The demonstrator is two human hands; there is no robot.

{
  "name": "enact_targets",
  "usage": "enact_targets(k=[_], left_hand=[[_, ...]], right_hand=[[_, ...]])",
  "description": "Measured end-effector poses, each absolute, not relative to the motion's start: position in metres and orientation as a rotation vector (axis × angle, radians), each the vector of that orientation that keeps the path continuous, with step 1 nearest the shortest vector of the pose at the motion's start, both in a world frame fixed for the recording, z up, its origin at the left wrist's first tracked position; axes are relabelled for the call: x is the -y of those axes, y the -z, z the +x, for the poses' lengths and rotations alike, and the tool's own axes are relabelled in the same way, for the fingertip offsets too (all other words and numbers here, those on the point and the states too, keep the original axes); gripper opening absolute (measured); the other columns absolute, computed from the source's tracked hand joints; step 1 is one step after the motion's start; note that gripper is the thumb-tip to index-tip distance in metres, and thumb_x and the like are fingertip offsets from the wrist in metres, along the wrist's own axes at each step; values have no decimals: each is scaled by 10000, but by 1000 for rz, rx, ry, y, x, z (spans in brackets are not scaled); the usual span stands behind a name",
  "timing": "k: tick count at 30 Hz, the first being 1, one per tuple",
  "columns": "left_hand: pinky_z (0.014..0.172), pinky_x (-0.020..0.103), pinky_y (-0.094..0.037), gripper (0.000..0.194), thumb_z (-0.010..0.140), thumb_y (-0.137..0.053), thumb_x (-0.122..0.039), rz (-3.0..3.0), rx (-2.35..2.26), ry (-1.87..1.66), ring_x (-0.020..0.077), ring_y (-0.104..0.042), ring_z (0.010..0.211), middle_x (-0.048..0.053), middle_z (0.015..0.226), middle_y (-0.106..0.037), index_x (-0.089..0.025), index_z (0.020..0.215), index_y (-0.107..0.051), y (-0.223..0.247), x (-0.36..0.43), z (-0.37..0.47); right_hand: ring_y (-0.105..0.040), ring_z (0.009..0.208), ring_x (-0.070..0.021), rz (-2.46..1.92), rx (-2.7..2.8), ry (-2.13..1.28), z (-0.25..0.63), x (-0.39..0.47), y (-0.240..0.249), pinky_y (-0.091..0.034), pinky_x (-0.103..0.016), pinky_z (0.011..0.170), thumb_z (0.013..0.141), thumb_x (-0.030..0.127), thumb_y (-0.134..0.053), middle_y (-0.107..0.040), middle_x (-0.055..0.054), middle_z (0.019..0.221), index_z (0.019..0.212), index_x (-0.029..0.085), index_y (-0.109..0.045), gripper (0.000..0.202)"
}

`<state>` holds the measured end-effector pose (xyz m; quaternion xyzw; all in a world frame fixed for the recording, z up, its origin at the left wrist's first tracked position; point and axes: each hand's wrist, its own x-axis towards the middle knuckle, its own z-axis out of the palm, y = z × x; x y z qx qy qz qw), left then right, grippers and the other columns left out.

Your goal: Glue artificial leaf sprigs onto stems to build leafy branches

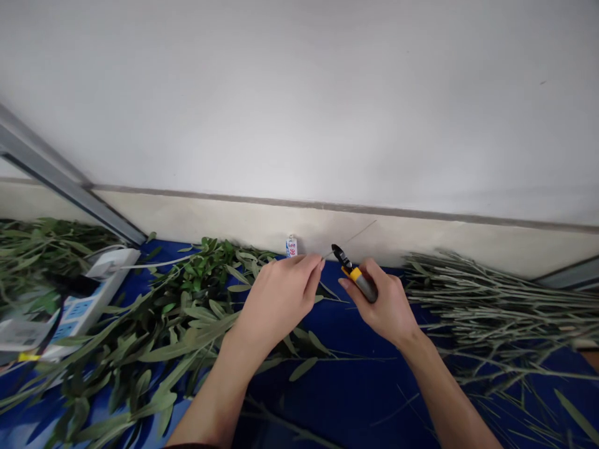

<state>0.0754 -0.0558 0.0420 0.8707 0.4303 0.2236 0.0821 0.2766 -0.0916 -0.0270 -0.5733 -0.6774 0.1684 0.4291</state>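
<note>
My left hand (287,290) pinches a thin stem or wire (361,231) between thumb and fingers, its far end pointing up and right toward the wall. Closed round the yellow and grey handles of a pair of black-jawed pliers or cutters (358,277) is my right hand (386,302). The tool's jaws lie beside the thin piece, just right of my left fingertips; whether they touch it I cannot tell. Leafy green branches (187,337) spread below and left of my left hand.
Bare thin stems (496,305) are heaped at the right on the blue surface (337,393). At the left lies a white power strip (88,302) with a cable. A small printed tag (291,246) stands by the pale wall (299,112). A metal frame (70,181) edges the left.
</note>
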Motion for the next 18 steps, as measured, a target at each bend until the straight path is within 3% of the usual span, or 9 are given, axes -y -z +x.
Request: enact_targets(k=[2,4,7,9,18], left_hand=[[690,281,-515,281,1068,-439,-252,2638,-1305,-658,192,-709,722,62,789,-717,-178,1010,-704,-41,54,73],[711,288,-531,288,1072,-437,-256,2674,-1319,-639,198,-721,746,66,816,-730,-183,1041,-713,-40,52,70],[719,288,-542,294,1078,-437,-266,2717,-1330,-607,200,-729,758,67,840,-740,-193,1085,-722,-40,50,69],[712,283,-543,292,1079,-443,-266,2730,-1330,-601,198,-729,755,66,850,-744,-195,1109,-725,-39,50,70],[759,294,-555,281,1068,-498,-277,2757,-1201,-524,202,-737,826,55,925,-759,-235,1120,-771,-39,49,64]], right_hand=[[-427,482,-129,-1451,1668,-486,274,92,27,-366,-264,516,945,326,-662,-514,69,621,1002,247,-506,184],[-500,499,-150,-1436,1678,-508,273,91,30,-411,-272,547,953,317,-646,-599,43,656,1142,240,-549,226],[-564,534,-171,-1427,1699,-462,272,87,39,-438,-280,557,959,328,-630,-649,-7,672,986,229,-632,102],[-562,533,-166,-1445,1678,-411,270,86,44,-435,-275,545,950,331,-638,-646,-16,659,853,226,-616,145],[-500,495,-144,-1589,1344,-67,284,84,40,-414,-286,556,923,394,-675,-561,19,581,802,203,-642,229]])
